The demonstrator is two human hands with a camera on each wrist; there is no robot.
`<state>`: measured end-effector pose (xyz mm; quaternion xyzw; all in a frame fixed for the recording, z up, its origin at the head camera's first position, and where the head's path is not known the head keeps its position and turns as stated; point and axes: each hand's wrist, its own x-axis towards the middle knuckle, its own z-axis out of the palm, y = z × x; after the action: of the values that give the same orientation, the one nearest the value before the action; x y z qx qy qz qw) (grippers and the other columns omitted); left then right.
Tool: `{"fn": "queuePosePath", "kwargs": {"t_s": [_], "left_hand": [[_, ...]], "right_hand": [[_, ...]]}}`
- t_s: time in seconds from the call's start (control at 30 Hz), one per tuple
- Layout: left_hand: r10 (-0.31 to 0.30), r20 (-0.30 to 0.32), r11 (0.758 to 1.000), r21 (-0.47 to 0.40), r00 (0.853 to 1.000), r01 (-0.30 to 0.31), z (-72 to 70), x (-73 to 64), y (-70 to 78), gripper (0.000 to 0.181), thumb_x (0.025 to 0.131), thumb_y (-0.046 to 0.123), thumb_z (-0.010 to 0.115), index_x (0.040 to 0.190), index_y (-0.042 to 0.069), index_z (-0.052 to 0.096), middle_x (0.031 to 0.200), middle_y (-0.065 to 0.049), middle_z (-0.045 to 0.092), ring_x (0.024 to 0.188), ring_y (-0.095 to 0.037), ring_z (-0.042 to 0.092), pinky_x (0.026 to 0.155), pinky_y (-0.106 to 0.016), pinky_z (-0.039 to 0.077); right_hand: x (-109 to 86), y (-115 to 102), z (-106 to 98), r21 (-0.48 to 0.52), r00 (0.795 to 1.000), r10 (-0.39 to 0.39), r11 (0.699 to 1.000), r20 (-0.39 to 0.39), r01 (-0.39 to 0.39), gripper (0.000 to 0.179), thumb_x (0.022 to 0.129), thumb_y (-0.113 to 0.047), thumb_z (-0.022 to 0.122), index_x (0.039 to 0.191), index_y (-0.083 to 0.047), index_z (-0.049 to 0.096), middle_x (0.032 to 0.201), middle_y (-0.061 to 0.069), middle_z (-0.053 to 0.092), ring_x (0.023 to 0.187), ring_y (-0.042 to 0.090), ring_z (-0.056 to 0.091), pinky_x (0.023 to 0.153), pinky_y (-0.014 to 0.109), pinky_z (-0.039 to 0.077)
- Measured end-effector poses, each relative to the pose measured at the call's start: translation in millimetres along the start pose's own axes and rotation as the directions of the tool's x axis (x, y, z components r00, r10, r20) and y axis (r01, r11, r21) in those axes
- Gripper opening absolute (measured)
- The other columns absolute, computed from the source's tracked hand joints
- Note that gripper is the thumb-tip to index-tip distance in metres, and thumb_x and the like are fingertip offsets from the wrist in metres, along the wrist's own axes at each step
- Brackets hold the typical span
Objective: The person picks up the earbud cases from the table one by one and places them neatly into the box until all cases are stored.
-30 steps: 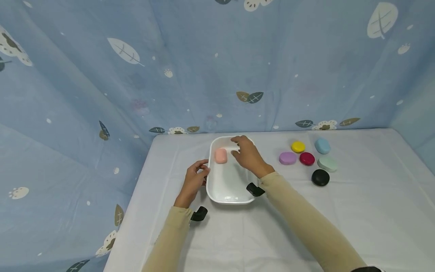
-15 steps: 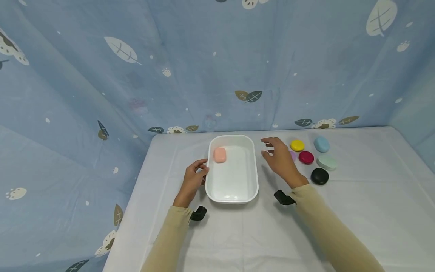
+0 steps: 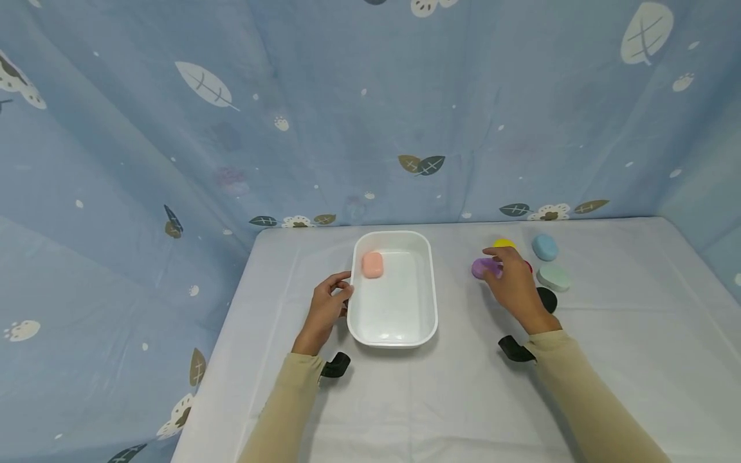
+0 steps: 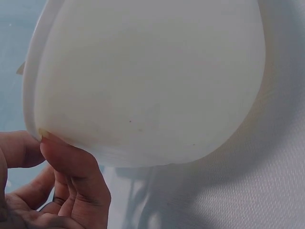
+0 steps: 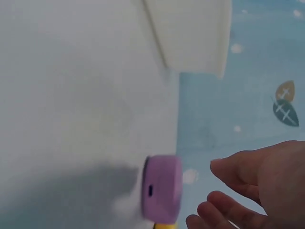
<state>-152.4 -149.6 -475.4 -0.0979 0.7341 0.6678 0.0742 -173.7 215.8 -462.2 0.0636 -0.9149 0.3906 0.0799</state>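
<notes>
A white rectangular tray [image 3: 392,302] with a raised rim stands on the table, a rounded pink piece [image 3: 373,264] lying in its far left corner. At the tray's left side, my left hand [image 3: 323,312] pinches the rim between thumb and finger; the left wrist view shows the thumb [image 4: 71,157] against the tray wall. My right hand [image 3: 514,286] hovers over a purple oval piece [image 3: 482,267], fingers apart and holding nothing. In the right wrist view the purple piece [image 5: 163,188] has a small dark slot in its side, and the fingers are clear of it.
Around the right hand lie a yellow piece [image 3: 504,244], a light blue one [image 3: 545,247], a pale green one [image 3: 554,278] and a black one [image 3: 547,300]. A red piece [image 3: 529,265] is mostly hidden behind the hand. A blue patterned curtain [image 3: 347,128] hangs behind the table.
My right hand has moved from above the tray rightward to the purple piece. The pink piece stays in the tray, and my left hand keeps its place at the rim.
</notes>
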Motion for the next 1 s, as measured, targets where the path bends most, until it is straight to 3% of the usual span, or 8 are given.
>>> {"fn": "queuePosePath", "kwargs": {"t_s": [0.4, 0.77, 1.0], "left_hand": [[0.004, 0.003, 1.000, 0.001, 1.000, -0.004, 0.0, -0.5, 1.2, 0.040, 0.106, 0.005, 0.060, 0.145, 0.000, 0.059, 0.108, -0.009, 0.053, 0.068, -0.016, 0.051, 0.054, -0.025, 0.046], [0.006, 0.001, 1.000, 0.002, 1.000, -0.006, -0.7, -2.2, 1.0, 0.040, 0.106, 0.005, 0.060, 0.145, -0.001, 0.059, 0.107, -0.007, 0.053, 0.071, -0.016, 0.053, 0.055, -0.026, 0.046], [0.007, 0.005, 1.000, -0.002, 1.000, -0.007, -0.8, -1.0, 1.2, 0.039, 0.106, 0.005, 0.060, 0.145, 0.000, 0.060, 0.108, -0.009, 0.054, 0.066, -0.015, 0.052, 0.054, -0.025, 0.047]], "right_hand": [[-3.4, 22.9, 1.4, -0.119, 1.000, 0.027, 0.993, 0.000, -0.027, 0.044, 0.091, 0.012, 0.071, 0.134, 0.016, 0.059, 0.126, 0.036, 0.057, 0.109, 0.048, 0.058, 0.099, 0.062, 0.053], [-3.6, 27.9, 6.4, -0.121, 0.992, 0.071, 0.991, 0.100, -0.059, 0.057, 0.091, 0.011, 0.070, 0.144, 0.016, 0.050, 0.146, 0.038, 0.048, 0.138, 0.054, 0.046, 0.116, 0.064, 0.037], [-3.3, 24.5, 8.3, -0.133, 0.991, 0.082, 0.989, 0.106, -0.068, 0.057, 0.093, 0.007, 0.071, 0.146, 0.014, 0.049, 0.146, 0.038, 0.046, 0.137, 0.054, 0.047, 0.114, 0.064, 0.039]]}}
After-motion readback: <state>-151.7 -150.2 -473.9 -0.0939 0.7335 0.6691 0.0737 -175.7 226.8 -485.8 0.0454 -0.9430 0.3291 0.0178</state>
